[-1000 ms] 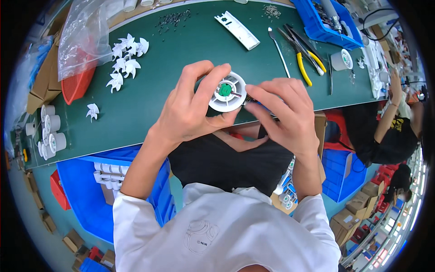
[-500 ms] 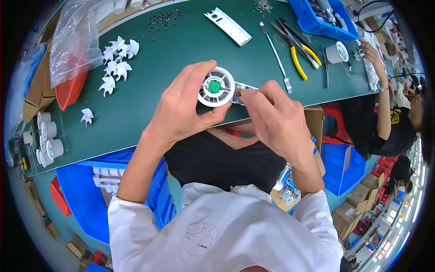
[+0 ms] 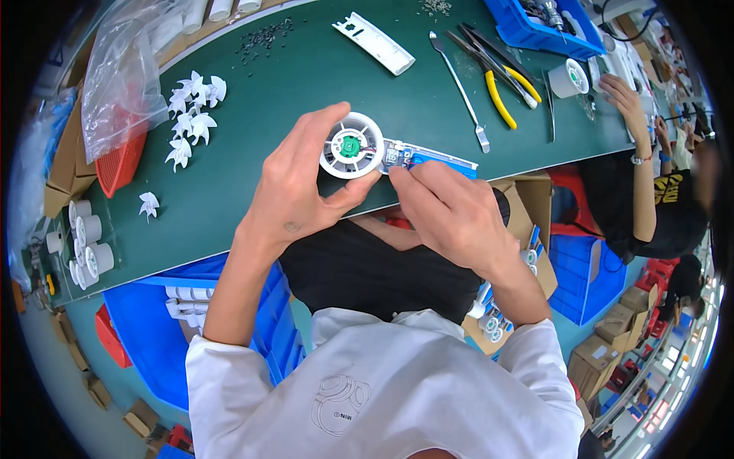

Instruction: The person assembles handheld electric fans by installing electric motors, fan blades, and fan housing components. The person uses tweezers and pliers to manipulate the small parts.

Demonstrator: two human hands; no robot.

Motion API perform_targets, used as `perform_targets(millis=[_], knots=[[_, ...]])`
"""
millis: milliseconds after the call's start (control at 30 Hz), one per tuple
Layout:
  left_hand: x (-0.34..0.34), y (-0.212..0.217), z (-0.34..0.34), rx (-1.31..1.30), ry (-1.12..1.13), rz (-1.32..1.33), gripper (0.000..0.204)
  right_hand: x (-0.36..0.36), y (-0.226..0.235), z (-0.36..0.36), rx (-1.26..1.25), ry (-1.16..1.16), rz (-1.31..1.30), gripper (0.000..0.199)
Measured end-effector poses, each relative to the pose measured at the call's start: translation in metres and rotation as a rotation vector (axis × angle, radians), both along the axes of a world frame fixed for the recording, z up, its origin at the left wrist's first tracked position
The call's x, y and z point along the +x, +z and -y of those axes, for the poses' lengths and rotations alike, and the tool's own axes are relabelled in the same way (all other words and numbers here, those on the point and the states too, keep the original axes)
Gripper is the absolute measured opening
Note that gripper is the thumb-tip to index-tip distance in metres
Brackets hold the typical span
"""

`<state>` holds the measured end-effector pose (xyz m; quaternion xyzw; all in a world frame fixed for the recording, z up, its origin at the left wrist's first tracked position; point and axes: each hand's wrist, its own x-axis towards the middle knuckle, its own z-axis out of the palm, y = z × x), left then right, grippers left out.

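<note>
My left hand (image 3: 302, 191) grips a round white fan housing (image 3: 352, 145) with a green centre, thumb under it and fingers over its top rim. A narrow white and blue handle part (image 3: 428, 157) sticks out to the right of the housing. My right hand (image 3: 451, 210) pinches that handle part from below, fingertips right next to the housing. Both hands hold the piece just above the near edge of the green table (image 3: 306, 84).
Several white fan blades (image 3: 191, 122) lie at the left, by a red basket (image 3: 118, 164) under a plastic bag. A white strip (image 3: 372, 32), a metal tool (image 3: 459, 88) and yellow-handled pliers (image 3: 501, 96) lie farther back. A co-worker's arm (image 3: 634, 130) reaches in at the right. Blue bins (image 3: 160, 321) stand below.
The housing has been drawn apart from the right hand, so the white and blue handle part now shows. Both hands sit a little lower and nearer in the view.
</note>
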<state>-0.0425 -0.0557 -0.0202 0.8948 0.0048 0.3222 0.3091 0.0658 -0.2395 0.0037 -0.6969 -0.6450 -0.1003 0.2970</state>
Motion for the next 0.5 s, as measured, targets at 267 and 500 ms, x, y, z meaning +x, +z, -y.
perform_targets(millis=[267, 500], knots=[[-0.0009, 0.0013, -0.0012, -0.022, -0.031, -0.011, 0.064, -0.0008, -0.0007, 0.002, -0.01, -0.112, -0.178, 0.022], [-0.0023, 0.0025, -0.0016, -0.035, -0.027, -0.028, 0.064, 0.0031, 0.0044, -0.0031, 0.012, -0.159, -0.195, 0.018]])
